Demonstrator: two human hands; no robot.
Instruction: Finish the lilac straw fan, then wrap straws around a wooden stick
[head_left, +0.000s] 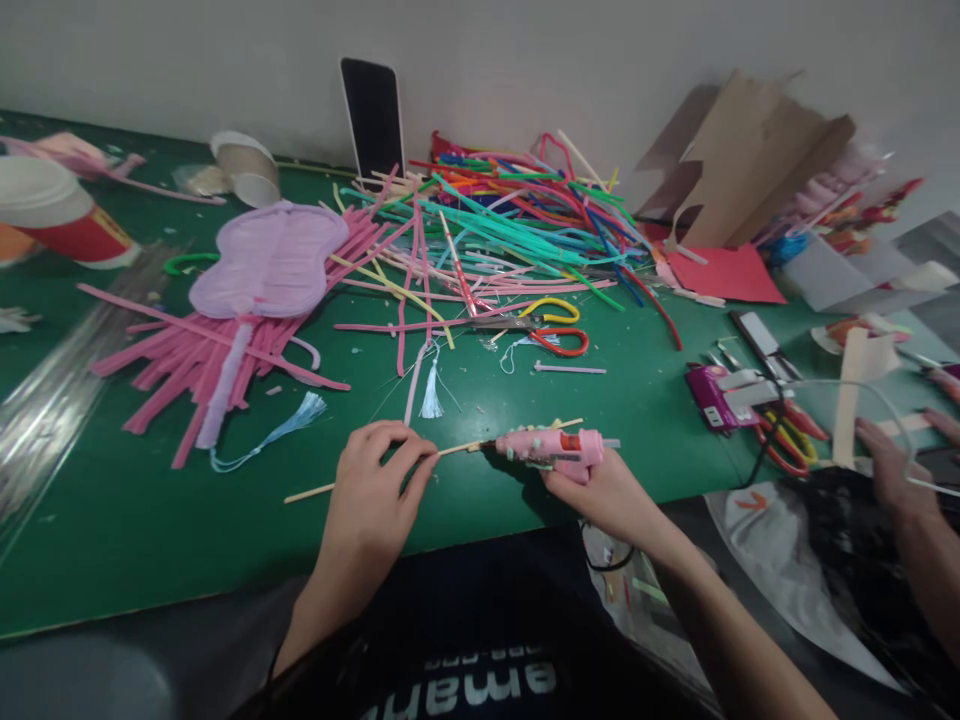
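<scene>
Pinched in the fingers of my left hand [379, 480] is a thin wooden stick [309, 493], lying roughly level above the green table. My right hand [596, 490] is wrapped round the handle of a pink hot glue gun [551, 447]. The gun's dark nozzle meets the stick just right of my left fingertips, and a clear glue stick [611, 443] pokes out of its back end. A light blue tassel [431, 390] lies beyond my left hand. Scissors [551, 325] with yellow and red handles rest farther back.
A lilac fan shape [270, 260] lies on pink pipe cleaners [202, 370] at left. Coloured pipe cleaners [517, 230] pile up before a phone [373, 120] leaning on the wall. Paper cups [75, 215] stand far left. Another person's hand [889, 460] is at right, near a purple box [712, 400].
</scene>
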